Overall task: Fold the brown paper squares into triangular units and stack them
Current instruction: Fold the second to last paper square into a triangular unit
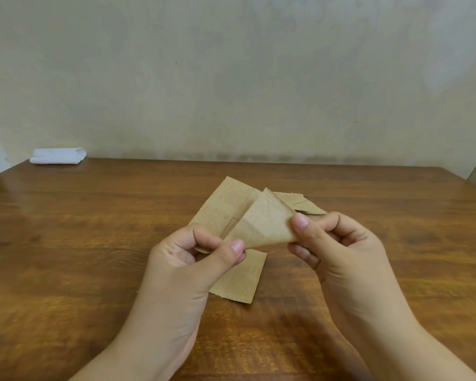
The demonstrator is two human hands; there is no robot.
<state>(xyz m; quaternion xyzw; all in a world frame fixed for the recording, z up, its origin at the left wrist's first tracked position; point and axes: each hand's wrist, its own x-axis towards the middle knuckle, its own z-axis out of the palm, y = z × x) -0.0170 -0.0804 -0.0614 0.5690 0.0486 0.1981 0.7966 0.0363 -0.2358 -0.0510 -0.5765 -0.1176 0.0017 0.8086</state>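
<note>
Brown paper piece folded into triangle (261, 226) held above wooden table (94, 243); left hand (201, 259) pinches lower-left corner, right hand (333, 243) pinches right corner. Flat brown paper sheets (231, 204) lie beneath, folded units (300, 203) behind.

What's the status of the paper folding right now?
Left hand and right hand pinch a folded paper triangle. Flat paper sheets beneath, on the table. Nothing in the way.

I see bare wooden table (80, 243) left and right of hands. Flat brown paper sheets (239, 281) lie mid-table. Folded triangles (302, 206) behind. White folded cloth (58, 156) far-left corner.
</note>
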